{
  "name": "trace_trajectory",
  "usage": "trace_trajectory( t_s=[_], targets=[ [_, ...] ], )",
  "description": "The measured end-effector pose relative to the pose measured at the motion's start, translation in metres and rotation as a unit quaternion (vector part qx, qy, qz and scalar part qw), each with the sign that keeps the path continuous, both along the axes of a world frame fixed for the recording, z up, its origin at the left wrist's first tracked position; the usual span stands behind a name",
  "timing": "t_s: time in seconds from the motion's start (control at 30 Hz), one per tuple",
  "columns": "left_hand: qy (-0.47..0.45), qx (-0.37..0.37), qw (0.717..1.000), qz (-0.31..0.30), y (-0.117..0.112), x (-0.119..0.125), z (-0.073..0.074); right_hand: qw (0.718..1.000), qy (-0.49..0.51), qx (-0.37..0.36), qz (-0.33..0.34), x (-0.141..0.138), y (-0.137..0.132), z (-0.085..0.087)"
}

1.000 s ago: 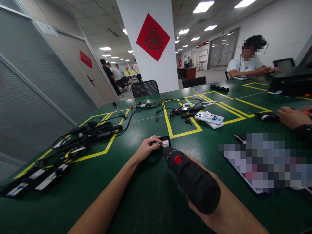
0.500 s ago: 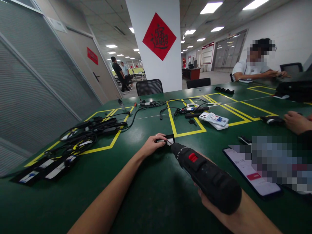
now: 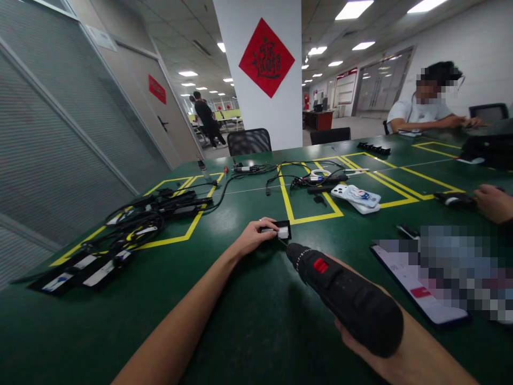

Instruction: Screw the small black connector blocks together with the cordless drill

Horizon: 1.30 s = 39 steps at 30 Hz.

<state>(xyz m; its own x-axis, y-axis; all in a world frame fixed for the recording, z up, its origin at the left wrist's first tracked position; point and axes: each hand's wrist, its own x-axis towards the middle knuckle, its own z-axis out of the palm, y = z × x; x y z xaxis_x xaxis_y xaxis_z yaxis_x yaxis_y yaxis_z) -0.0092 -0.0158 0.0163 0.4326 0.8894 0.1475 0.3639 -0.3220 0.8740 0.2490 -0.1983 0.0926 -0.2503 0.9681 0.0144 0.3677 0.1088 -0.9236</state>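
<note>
My left hand (image 3: pixel 256 238) rests on the green table with its fingers closed on a small black box (image 3: pixel 289 229) that has a white patch (image 3: pixel 282 233) on its face. My right hand (image 3: pixel 371 350) is wrapped round the grip of a black cordless drill (image 3: pixel 348 299) with a red switch on top. A thin bit (image 3: pixel 282 242) sticks out of the drill's chuck towards the near side of the box. Whether its tip touches the box I cannot tell. The drill's body hides most of the right hand's fingers.
Black cables and labelled parts (image 3: pixel 160 219) lie in a heap at left. Beyond the box are more cables (image 3: pixel 316 181) and stacked phones (image 3: pixel 356 198). A large phone (image 3: pixel 425 289) lies right of the drill, near another person's hand (image 3: pixel 495 203). Another person (image 3: pixel 420 115) sits across the table.
The drill's bit has drawn back slightly towards me from the box, and more of the white patch shows. My left hand keeps its hold. The whole view has shifted a little.
</note>
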Motion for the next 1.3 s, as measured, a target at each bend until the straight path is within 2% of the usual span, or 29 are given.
trace_trajectory(
  t_s=[0.23, 0.43, 0.8, 1.03, 1.3],
  targets=[
    [0.000, 0.000, 1.000, 0.000, -0.001, 0.000, 0.001, 1.000, 0.013, 0.011, 0.012, -0.001, -0.006, 0.011],
    [0.007, 0.000, 1.000, -0.001, -0.002, 0.000, 0.002, 1.000, -0.005, 0.024, 0.016, -0.002, -0.005, 0.012],
    [0.016, 0.008, 1.000, 0.003, -0.001, 0.000, 0.001, 0.999, -0.037, 0.002, 0.006, -0.005, -0.009, 0.020],
    [0.028, 0.022, 0.999, -0.002, 0.003, -0.001, -0.002, 0.994, -0.086, 0.053, 0.037, 0.000, -0.005, 0.002],
    [0.031, 0.024, 0.999, 0.003, 0.005, -0.003, -0.001, 0.995, -0.057, 0.062, 0.050, -0.001, -0.002, -0.009]
  ],
)
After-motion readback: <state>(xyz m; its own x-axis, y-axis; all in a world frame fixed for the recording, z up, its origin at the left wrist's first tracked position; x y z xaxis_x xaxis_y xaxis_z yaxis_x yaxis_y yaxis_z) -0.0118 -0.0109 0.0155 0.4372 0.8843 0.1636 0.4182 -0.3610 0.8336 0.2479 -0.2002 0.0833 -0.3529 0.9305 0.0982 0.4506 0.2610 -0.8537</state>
